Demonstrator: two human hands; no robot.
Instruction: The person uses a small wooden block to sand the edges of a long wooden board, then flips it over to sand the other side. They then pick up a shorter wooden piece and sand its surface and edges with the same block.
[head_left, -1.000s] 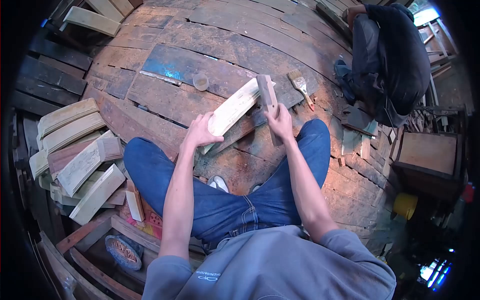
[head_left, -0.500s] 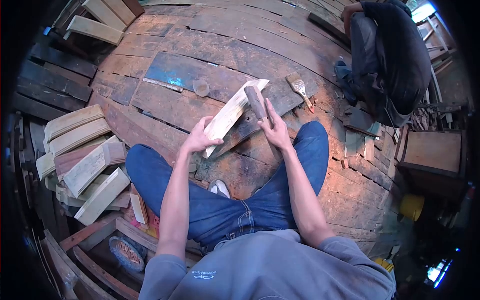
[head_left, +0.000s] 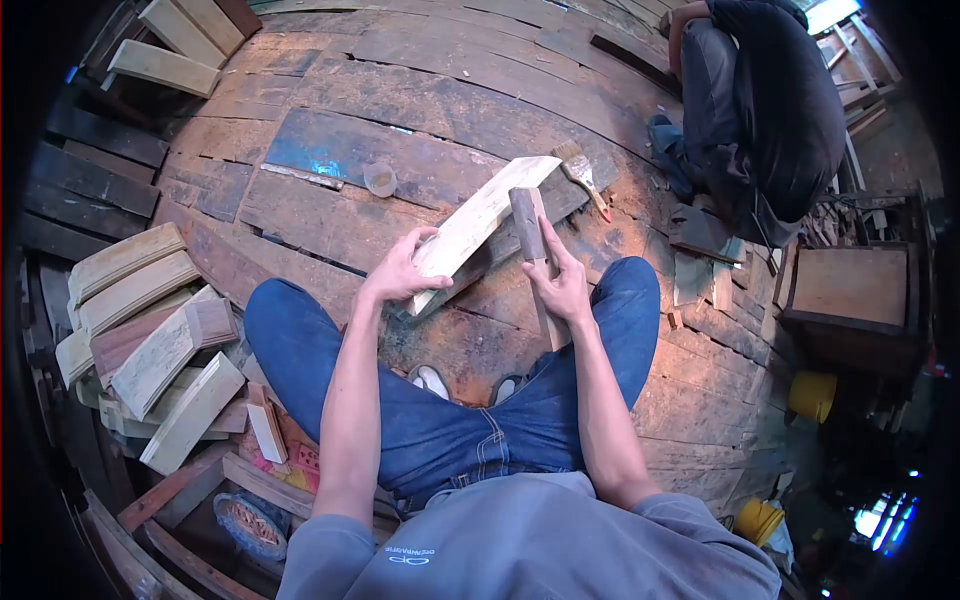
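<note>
My left hand (head_left: 402, 268) is closed around the near end of a pale, rough-faced wooden piece (head_left: 490, 215), thumb on its upper face. The piece slants away to the upper right, above a dark board (head_left: 470, 282). In my right hand (head_left: 562, 285) is a long wooden block (head_left: 529, 225), its far part grey-brown and its near part lighter wood. It is tilted upright beside the pale piece, and its lower end reaches toward my right thigh. A paintbrush (head_left: 583, 180) lies just past the far end of the pale piece.
Several shaped wooden pieces (head_left: 155, 330) are piled at my left. A small clear cup (head_left: 380, 180) stands on the floor boards ahead. Another person (head_left: 765, 120) crouches at the upper right. A bowl of shavings (head_left: 250, 525) is at lower left, a yellow container (head_left: 812, 397) at right.
The block in my right hand has moved away from the pale piece's face, down and to the right. The pale piece has shifted slightly to the right. The view has turned a little.
</note>
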